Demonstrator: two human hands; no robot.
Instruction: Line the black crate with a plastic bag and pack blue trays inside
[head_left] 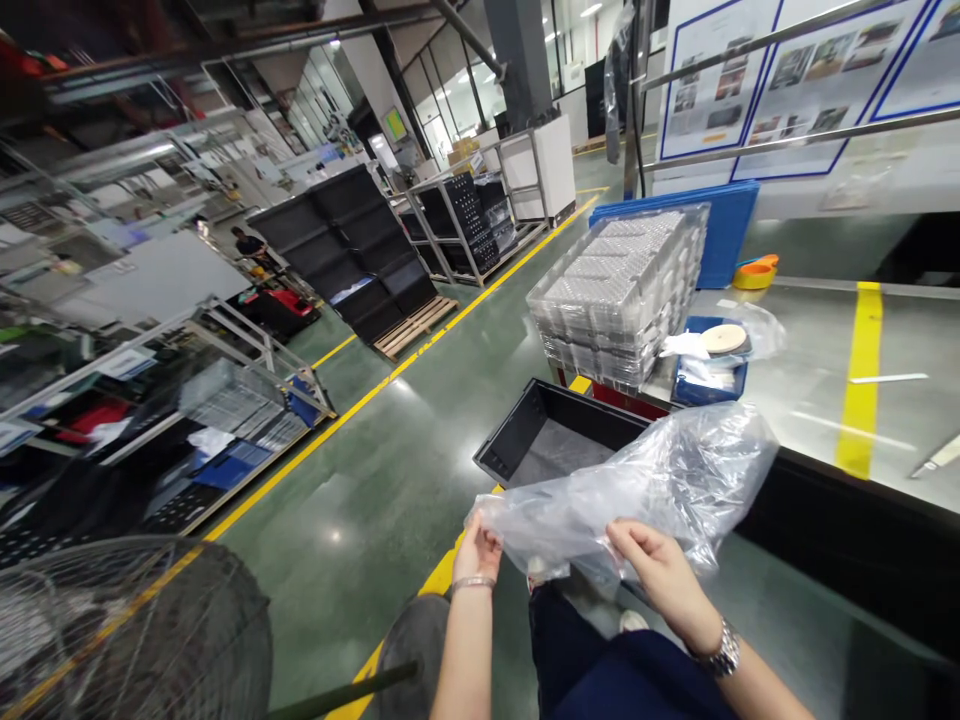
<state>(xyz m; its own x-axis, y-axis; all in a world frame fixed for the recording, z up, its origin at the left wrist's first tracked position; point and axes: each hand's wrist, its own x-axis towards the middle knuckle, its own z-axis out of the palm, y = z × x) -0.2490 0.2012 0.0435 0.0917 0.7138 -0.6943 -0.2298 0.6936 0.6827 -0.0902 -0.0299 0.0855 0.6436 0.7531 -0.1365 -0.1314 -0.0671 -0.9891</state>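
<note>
A clear plastic bag is stretched in front of me, crumpled and see-through. My left hand pinches its left edge. My right hand grips the bag's lower middle, with a metal watch on that wrist. Just beyond the bag sits an open black plastic crate on the floor, its inside bare as far as I see. My dark blue trousers fill the bottom of the view.
A stack of clear blister trays stands behind the crate, next to a blue bin with white items. A steel-topped table with yellow tape lies right. A floor fan stands bottom left. Shelving racks line the left aisle.
</note>
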